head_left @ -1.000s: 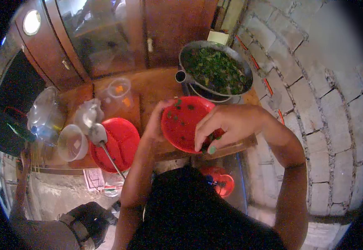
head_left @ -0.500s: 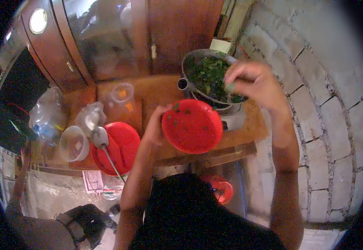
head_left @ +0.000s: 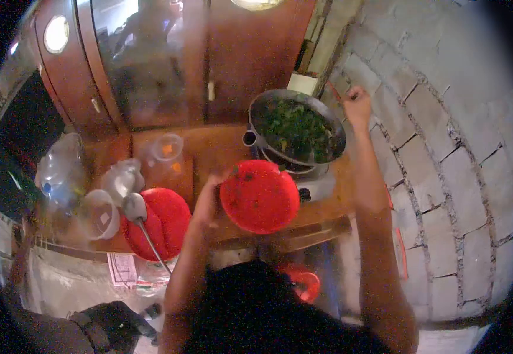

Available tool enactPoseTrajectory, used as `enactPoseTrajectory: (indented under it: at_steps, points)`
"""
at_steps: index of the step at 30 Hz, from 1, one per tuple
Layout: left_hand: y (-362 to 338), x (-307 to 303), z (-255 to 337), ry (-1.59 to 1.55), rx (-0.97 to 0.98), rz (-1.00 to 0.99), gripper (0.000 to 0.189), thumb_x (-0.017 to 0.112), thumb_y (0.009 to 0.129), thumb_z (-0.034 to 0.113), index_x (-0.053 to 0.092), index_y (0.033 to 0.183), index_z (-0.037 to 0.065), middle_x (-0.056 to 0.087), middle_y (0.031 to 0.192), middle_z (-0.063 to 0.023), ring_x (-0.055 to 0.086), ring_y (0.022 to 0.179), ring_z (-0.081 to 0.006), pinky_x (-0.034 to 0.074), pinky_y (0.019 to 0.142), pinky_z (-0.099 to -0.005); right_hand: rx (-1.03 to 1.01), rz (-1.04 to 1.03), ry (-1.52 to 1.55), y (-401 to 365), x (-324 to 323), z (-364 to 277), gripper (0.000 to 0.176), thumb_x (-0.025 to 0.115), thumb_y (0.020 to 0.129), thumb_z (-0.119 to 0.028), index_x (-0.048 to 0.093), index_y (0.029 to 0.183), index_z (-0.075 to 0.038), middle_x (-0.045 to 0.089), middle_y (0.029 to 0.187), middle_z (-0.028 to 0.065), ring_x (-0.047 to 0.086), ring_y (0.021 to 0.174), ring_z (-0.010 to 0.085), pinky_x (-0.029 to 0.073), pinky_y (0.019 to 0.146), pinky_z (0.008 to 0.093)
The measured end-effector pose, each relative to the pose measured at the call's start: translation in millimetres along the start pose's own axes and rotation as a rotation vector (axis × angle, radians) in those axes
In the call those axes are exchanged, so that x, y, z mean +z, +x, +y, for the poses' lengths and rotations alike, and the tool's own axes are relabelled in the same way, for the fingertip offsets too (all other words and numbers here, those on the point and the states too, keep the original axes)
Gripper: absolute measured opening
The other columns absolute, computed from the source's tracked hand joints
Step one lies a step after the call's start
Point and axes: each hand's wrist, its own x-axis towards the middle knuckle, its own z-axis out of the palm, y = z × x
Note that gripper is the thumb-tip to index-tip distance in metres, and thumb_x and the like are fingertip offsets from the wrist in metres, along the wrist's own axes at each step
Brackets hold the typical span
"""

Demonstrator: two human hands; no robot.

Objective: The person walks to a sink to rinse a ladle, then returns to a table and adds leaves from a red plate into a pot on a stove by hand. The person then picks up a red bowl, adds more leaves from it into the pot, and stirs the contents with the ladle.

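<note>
My left hand [head_left: 213,194] grips the left rim of a red plate [head_left: 260,203], which is tilted and has a few green leaf bits on it. Chopped green leaves [head_left: 295,127] fill a dark pan [head_left: 256,108] that sits on a stove [head_left: 321,184] beyond the plate. The pan's hollow handle points to the left. Past the pan's right rim, my right hand [head_left: 358,103] is raised near the block wall with its fingers curled; it is too small and blurred to tell what they hold, if anything.
On the left of the wooden table [head_left: 206,141] are a second red plate [head_left: 174,218], a ladle [head_left: 135,206], a clear tub [head_left: 101,215], an orange-patterned cup [head_left: 168,147] and plastic bags [head_left: 62,171]. Another person [head_left: 91,330] is at lower left. A block wall [head_left: 445,194] stands right.
My right hand has moved from over the pan to beyond its right rim, uncovering the leaves. The view has shifted, and the held red plate appears slightly lower and further left.
</note>
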Motion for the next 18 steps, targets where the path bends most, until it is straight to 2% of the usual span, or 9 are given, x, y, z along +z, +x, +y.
enactPoseTrajectory:
  at_steps: [3,5,6,9,11,12,14,17,18]
  points:
    - [-10,16,7,0.079,0.108,0.034,0.048,0.048,0.083,0.038,0.055,0.117,0.004,0.058,0.119,-0.0118,0.055,0.109,-0.0254,0.04,0.097,-0.0398,-0.003,-0.014,-0.111,13,-16,-22,0.007,0.06,0.064,-0.001,0.056,0.069,-0.002,0.06,0.073,0.0079,0.056,0.07,0.0184,0.044,0.065,0.0295]
    - [-10,13,2,-0.086,0.015,0.002,0.045,0.049,0.084,0.035,0.055,0.117,0.005,0.058,0.118,-0.0111,0.055,0.109,-0.025,0.04,0.098,-0.0395,-0.266,-0.526,-0.247,24,63,80,0.014,0.061,0.064,-0.001,0.06,0.078,-0.001,0.062,0.08,0.0064,0.058,0.074,0.0169,0.045,0.068,0.0276]
    - [-6,0,-8,-0.08,0.007,-0.001,0.045,0.049,0.084,0.035,0.055,0.117,0.005,0.058,0.118,-0.0111,0.055,0.109,-0.025,0.04,0.098,-0.0395,-0.257,-0.522,-0.249,10,55,74,0.014,0.061,0.064,-0.001,0.06,0.078,-0.001,0.062,0.08,0.0064,0.058,0.074,0.0169,0.045,0.068,0.0276]
    - [20,-29,-21,-0.134,0.084,0.0,0.045,0.052,0.084,0.034,0.055,0.118,0.005,0.058,0.118,-0.0099,0.055,0.108,-0.0241,0.04,0.097,-0.0392,-0.378,-0.877,0.11,11,32,12,0.024,0.061,0.069,0.0,0.062,0.092,-0.001,0.064,0.088,0.0062,0.06,0.082,0.0152,0.047,0.073,0.0266]
    - [14,-25,-21,-0.219,-0.041,-0.04,0.046,0.053,0.084,0.034,0.054,0.119,0.005,0.058,0.118,-0.0091,0.055,0.109,-0.0231,0.04,0.097,-0.0386,-0.001,-0.719,0.014,11,22,-5,0.028,0.062,0.074,-0.001,0.061,0.102,-0.002,0.064,0.096,0.0055,0.059,0.088,0.0148,0.047,0.078,0.027]
    - [9,-21,-21,-0.243,-0.091,-0.048,0.046,0.053,0.084,0.034,0.054,0.12,0.005,0.058,0.119,-0.0088,0.054,0.109,-0.0228,0.04,0.097,-0.0384,0.011,-0.722,0.02,4,14,-12,0.028,0.062,0.074,-0.001,0.061,0.102,-0.002,0.064,0.096,0.0055,0.059,0.088,0.0148,0.047,0.078,0.027]
    - [-4,2,-14,-0.002,0.103,-0.024,0.057,0.059,0.077,0.039,0.051,0.123,0.006,0.055,0.123,-0.0106,0.053,0.111,-0.0294,0.041,0.097,-0.0444,-0.167,-0.6,0.043,-21,-4,-37,0.02,0.06,0.079,-0.002,0.062,0.099,-0.001,0.065,0.091,0.0059,0.06,0.083,0.0137,0.048,0.074,0.0272]
    - [0,3,-23,-0.126,0.101,-0.067,0.054,0.058,0.08,0.034,0.05,0.124,0.004,0.055,0.123,-0.0098,0.053,0.111,-0.0277,0.039,0.099,-0.0411,-0.039,-0.734,0.316,-80,-33,-93,0.012,0.059,0.081,-0.001,0.064,0.091,0.0,0.066,0.081,0.0054,0.061,0.07,0.0104,0.05,0.067,0.0264]
    - [-1,6,-23,-0.124,0.091,-0.063,0.054,0.058,0.08,0.034,0.05,0.124,0.004,0.055,0.123,-0.0098,0.053,0.111,-0.0277,0.039,0.099,-0.0411,-0.041,-0.768,0.37,-97,-39,-107,0.012,0.061,0.08,-0.006,0.066,0.09,-0.001,0.067,0.081,0.0073,0.063,0.072,0.0152,0.051,0.069,0.0296]
